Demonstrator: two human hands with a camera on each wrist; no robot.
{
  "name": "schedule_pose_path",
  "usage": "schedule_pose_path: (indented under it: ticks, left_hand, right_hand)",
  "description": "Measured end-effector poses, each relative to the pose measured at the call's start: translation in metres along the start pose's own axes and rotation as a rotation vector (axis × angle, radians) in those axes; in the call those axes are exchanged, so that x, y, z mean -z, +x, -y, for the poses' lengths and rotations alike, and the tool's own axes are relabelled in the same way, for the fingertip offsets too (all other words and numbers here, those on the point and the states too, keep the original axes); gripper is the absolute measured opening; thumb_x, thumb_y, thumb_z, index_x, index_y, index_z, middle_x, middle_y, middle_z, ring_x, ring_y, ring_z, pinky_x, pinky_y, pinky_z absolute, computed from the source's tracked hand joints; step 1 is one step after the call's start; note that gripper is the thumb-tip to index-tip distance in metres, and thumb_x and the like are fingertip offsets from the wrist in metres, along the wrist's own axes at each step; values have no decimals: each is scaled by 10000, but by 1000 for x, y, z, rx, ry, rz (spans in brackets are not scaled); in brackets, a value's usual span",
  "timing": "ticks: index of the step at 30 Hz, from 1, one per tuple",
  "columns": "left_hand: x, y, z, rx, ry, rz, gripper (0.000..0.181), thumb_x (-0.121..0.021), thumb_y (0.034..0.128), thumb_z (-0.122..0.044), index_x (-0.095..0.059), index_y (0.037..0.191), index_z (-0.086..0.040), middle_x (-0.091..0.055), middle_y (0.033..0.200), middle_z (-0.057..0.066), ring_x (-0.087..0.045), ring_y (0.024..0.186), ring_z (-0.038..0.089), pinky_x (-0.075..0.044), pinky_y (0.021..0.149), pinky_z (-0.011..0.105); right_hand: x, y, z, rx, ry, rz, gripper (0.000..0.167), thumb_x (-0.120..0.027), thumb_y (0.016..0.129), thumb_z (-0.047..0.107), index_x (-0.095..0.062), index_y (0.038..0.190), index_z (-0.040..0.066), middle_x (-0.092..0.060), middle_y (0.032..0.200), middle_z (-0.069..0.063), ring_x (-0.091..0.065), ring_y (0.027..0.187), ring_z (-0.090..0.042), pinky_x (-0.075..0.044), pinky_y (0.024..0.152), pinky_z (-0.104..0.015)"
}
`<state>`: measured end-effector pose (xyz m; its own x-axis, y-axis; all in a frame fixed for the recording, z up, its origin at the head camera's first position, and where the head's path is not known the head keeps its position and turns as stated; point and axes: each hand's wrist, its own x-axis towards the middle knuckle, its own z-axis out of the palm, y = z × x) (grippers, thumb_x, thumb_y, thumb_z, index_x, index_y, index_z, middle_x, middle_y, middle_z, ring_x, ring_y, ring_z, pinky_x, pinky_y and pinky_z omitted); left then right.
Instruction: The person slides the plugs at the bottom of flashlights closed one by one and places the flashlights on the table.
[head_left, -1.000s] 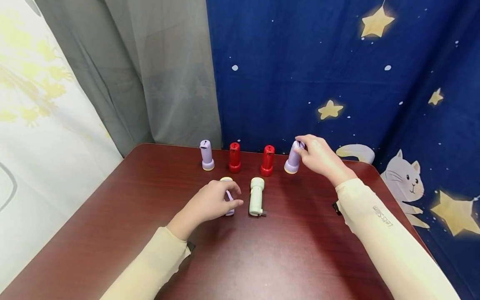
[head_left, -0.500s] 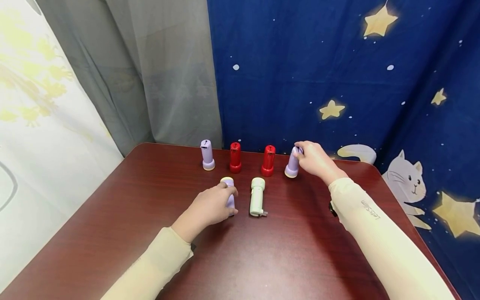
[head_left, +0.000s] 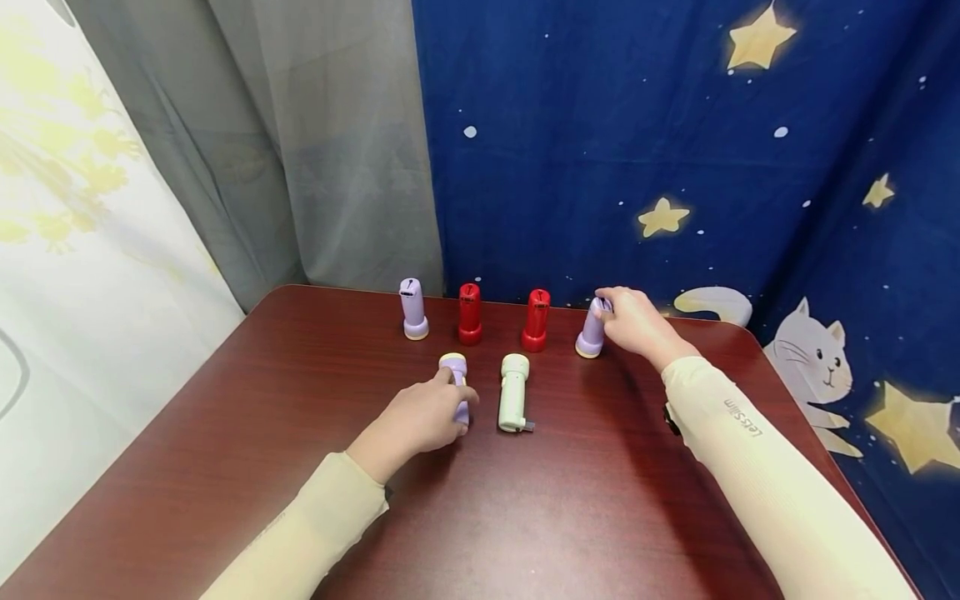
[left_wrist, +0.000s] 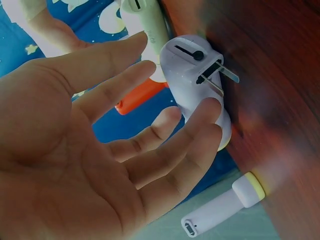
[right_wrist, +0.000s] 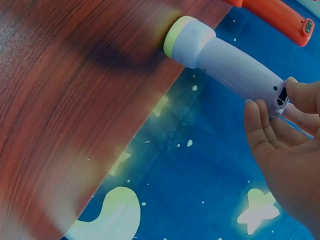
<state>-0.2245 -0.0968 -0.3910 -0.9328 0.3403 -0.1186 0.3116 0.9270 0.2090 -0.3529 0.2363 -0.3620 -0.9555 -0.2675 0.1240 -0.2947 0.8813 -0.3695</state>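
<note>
Beyond left hand: standing lilac flashlight (head_left: 413, 310), then first red flashlight (head_left: 469, 315), upright.
Left hand (head_left: 420, 415): thumb and fingers apart around lying lilac flashlight (left_wrist: 186, 82); contact unclear.
Between hands: pale green flashlight (head_left: 513, 393), lying; second red flashlight (head_left: 536, 320), upright.
Right hand (head_left: 639, 325): pinches top of tilted lilac flashlight (right_wrist: 239, 66).

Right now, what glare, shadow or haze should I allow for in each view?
Head: glare on the near tabletop, soft shadow beside the right sleeve, white curtain washed out; left wrist: left hand dim, pale haze over the tabletop; right wrist: dark shadow beside the purple flashlight, pale sheen on the tabletop's left.
</note>
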Motion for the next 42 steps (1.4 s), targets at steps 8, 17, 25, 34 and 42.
schedule_pose_path:
  ticks: [8,17,25,34,42]
  left_hand:
    - [-5,6,3,-41,-40,24,272,-807,899,-127,-786,1161,-196,-572,1366,248,-727,996,358,-627,931,494]
    - [-7,8,3,-82,-48,12,198,-751,924,-76,-793,1102,-152,-592,1263,259,-713,928,362,-629,913,502]
    - [-8,11,3,-93,-47,-4,136,-743,917,-58,-771,1012,-151,-574,1216,261,-702,843,357,-631,835,487]
    - [-11,13,4,-85,-44,21,159,-746,909,-55,-763,1027,-160,-559,1226,273,-700,869,367,-631,839,489]
    - [-11,14,2,-73,-68,34,179,-793,856,-32,-753,984,-151,-534,1229,273,-686,824,340,-618,787,454]
  right_hand:
    - [-1,1,0,7,7,-6,476,-527,1077,152,-528,1486,-92,-546,1504,-355,-507,1440,-511,-378,1242,-620]
    - [1,1,1,-3,-21,21,546,-539,1061,211,-489,1544,-40,-557,1516,-329,-515,1440,-506,-385,1235,-628]
    - [8,-3,8,-6,-22,26,597,-574,1047,219,-442,1575,-26,-496,1588,-299,-472,1489,-484,-359,1255,-621]
    - [11,-5,15,26,-59,-2,516,-601,1008,147,-545,1478,-57,-503,1556,-320,-458,1458,-532,-343,1256,-634]
    - [19,-10,29,-46,-14,-94,445,-563,1000,182,-618,1392,-23,-449,1609,-290,-316,1530,-533,-273,1285,-640]
